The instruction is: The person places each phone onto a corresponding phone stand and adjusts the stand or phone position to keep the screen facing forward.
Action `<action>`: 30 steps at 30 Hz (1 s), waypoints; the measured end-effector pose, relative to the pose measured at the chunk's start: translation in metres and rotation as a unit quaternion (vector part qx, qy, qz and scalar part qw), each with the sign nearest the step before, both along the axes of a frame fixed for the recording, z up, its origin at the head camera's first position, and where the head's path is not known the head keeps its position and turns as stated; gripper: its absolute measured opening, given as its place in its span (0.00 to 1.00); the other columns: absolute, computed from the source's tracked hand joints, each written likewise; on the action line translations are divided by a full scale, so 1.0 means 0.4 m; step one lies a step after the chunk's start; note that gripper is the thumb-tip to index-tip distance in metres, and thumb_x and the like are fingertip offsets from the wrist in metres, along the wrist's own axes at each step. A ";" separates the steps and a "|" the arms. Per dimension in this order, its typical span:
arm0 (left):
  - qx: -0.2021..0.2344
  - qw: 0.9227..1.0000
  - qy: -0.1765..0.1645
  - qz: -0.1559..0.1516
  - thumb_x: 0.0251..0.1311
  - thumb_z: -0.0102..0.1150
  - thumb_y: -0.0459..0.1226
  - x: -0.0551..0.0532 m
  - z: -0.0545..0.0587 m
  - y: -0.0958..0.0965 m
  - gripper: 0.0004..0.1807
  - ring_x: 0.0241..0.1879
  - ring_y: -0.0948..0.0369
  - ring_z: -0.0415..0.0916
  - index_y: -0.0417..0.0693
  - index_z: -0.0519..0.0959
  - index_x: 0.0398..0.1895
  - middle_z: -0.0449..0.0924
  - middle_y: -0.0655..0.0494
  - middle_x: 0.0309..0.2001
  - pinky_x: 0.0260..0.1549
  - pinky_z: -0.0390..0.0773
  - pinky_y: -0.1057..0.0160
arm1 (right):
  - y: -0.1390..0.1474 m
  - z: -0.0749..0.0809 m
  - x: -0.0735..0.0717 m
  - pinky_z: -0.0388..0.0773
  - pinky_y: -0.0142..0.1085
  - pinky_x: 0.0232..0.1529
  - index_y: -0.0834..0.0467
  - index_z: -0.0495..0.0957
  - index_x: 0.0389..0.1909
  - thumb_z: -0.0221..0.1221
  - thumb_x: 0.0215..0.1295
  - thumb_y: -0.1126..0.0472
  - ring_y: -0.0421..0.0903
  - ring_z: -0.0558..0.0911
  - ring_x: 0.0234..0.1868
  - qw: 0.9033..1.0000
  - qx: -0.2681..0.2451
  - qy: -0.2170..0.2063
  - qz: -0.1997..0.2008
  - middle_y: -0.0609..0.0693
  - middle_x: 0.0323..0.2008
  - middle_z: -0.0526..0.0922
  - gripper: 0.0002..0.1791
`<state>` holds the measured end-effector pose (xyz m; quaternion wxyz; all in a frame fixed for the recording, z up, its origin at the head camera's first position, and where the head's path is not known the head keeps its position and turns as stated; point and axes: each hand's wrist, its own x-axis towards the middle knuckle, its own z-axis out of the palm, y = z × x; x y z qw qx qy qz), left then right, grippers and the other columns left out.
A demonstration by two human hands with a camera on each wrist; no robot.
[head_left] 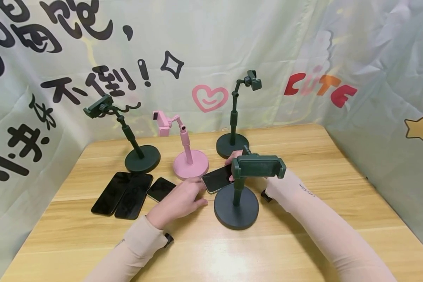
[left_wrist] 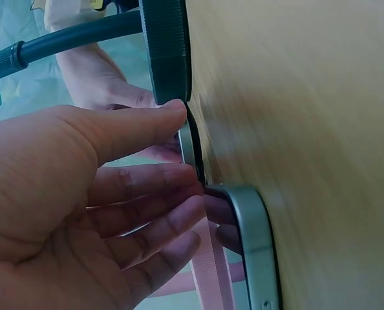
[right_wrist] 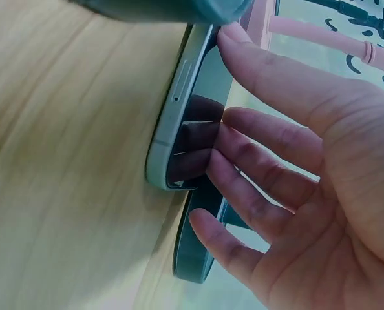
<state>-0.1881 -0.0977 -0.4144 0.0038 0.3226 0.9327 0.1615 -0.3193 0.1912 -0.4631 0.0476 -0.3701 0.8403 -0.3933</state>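
A dark-screened phone [head_left: 216,180] with a pale metal edge lies between my two hands. My left hand [head_left: 179,200] is at its left end, thumb and fingers loosely bent, fingertips right at the edge in the left wrist view. At the phone's far right side, my right hand [head_left: 234,157] touches it; in the right wrist view the fingertips meet the glossy screen [right_wrist: 195,139], with the thumb at its far end. From the head, a front dark green phone stand [head_left: 237,211] with its empty clamp [head_left: 258,167] partly hides that hand.
Under my left hand a smaller phone [head_left: 161,189] lies partly covered. Two larger black phones [head_left: 111,194] lie side by side at left. Behind stand a pink phone stand [head_left: 191,164], a left dark green stand [head_left: 142,158] and a rear dark green stand [head_left: 232,145], near the curtain.
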 end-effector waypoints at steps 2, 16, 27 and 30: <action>-0.006 1.000 -0.001 -0.001 0.64 0.77 0.40 -0.003 -0.003 0.004 0.11 0.37 0.60 0.70 0.45 0.83 0.35 0.72 0.58 0.34 0.39 0.74 0.62 | -0.008 0.052 0.053 0.76 0.35 0.57 0.54 0.87 0.51 0.83 0.51 0.55 0.40 0.81 0.54 1.000 -0.012 -0.003 -0.020 0.49 0.51 0.87 0.26; 0.004 0.998 0.039 -0.041 0.68 0.74 0.47 -0.064 -0.093 0.008 0.14 0.38 0.58 0.72 0.47 0.83 0.40 0.75 0.57 0.36 0.39 0.75 0.57 | -0.013 0.078 0.072 0.78 0.33 0.53 0.60 0.85 0.48 0.84 0.47 0.60 0.44 0.83 0.50 0.998 -0.062 -0.022 0.005 0.53 0.48 0.87 0.27; 0.016 0.998 0.034 -0.043 0.75 0.65 0.41 -0.075 -0.094 0.028 0.07 0.42 0.57 0.77 0.47 0.85 0.41 0.81 0.55 0.40 0.47 0.83 0.55 | 0.034 -0.050 -0.020 0.78 0.31 0.58 0.61 0.80 0.48 0.56 0.75 0.73 0.43 0.85 0.50 0.810 -0.353 -0.410 0.226 0.52 0.46 0.86 0.09; 0.008 0.999 0.024 -0.042 0.74 0.64 0.34 -0.047 -0.036 0.045 0.05 0.43 0.53 0.80 0.42 0.86 0.42 0.83 0.49 0.42 0.49 0.85 0.51 | 0.043 -0.008 0.033 0.81 0.30 0.50 0.62 0.80 0.50 0.46 0.82 0.69 0.45 0.86 0.40 0.367 -0.554 -0.731 0.156 0.53 0.40 0.85 0.12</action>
